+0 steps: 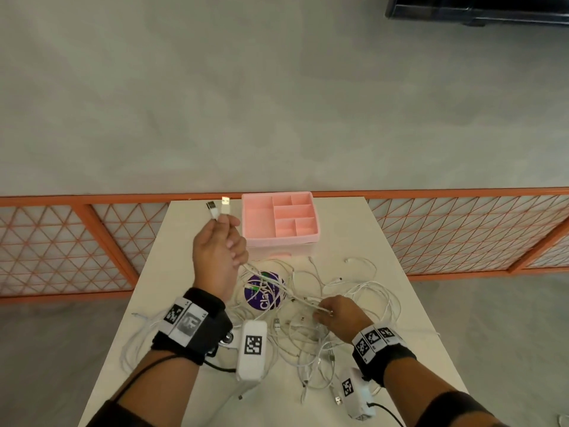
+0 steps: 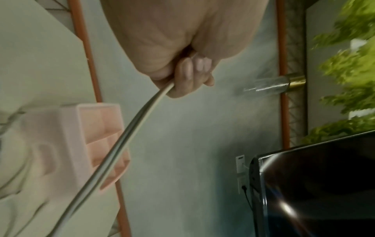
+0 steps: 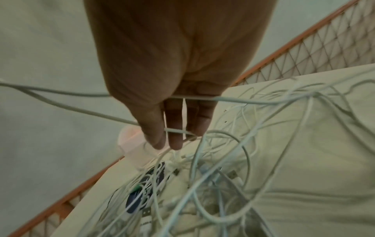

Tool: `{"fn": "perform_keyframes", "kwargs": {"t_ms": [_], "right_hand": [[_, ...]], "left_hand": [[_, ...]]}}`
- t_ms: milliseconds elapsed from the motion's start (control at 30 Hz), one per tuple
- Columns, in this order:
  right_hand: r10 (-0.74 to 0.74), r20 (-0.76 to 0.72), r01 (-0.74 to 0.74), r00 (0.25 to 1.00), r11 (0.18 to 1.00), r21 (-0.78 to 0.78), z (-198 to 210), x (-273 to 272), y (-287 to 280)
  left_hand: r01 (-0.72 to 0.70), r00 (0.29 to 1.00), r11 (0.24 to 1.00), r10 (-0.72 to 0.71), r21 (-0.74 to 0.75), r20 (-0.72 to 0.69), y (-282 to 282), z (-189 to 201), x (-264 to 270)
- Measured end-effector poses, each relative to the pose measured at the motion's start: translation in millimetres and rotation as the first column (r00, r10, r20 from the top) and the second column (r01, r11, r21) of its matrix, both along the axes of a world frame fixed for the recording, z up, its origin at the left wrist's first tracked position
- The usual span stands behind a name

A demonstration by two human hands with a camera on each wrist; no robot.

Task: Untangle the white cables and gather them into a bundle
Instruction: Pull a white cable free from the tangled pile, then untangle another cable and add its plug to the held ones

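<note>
A tangle of white cables [image 1: 363,291] lies spread over the white table [image 1: 354,229]. My left hand [image 1: 220,245] is raised above the table's left side, fist closed round two cables whose USB plugs [image 1: 225,205] stick up out of it. In the left wrist view those two cables [image 2: 129,136] run taut from the curled fingers [image 2: 188,75] down toward the table. My right hand [image 1: 335,312] sits low on the tangle [image 3: 213,184]. Thumb and fingers [image 3: 174,139] pinch a strand that crosses them, and another strand lies across the palm.
A pink compartment organiser [image 1: 280,238] stands at the table's far side, seen also in the left wrist view as a pink organiser [image 2: 71,144]. A purple round tub [image 1: 261,300] lies under the cables. Orange mesh fencing [image 1: 92,241] runs behind the table. A black screen [image 2: 314,184] hangs on the wall.
</note>
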State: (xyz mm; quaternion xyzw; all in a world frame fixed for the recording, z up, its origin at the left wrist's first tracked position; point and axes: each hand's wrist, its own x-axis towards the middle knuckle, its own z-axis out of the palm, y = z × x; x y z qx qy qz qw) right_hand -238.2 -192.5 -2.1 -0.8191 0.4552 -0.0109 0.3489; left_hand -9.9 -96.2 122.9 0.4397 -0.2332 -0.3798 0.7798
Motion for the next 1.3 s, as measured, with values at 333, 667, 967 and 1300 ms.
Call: {"fn": "perform_keyframes", "kwargs": {"t_ms": [333,667,967,1300], "right_hand": [[0.053,0.292,-0.074,0.955,0.995,0.063,77.2,20.1,-24.9],[0.149,-0.105,-0.146,0.983,0.989,0.034,45.6,-2.5,-30.4],[-0.048,0.065,0.041,0.997,0.993,0.108,47.1,-17.7,-28.2],[-0.022,0.539,0.039,0.842,0.999,-0.020,140.2,9.9,-33.4]], "left_hand": [[-0.044,0.988,0.994,0.028,0.097,0.154,-4.4,-13.1,4.5],[-0.116,0.992,0.993,0.116,-0.003,0.043,0.6,-2.2,19.5],[-0.165,0.983,0.986,0.165,-0.002,0.077,2.6,3.8,29.9],[-0.079,0.968,0.990,0.048,0.118,0.244,-1.6,-8.1,-9.5]]}}
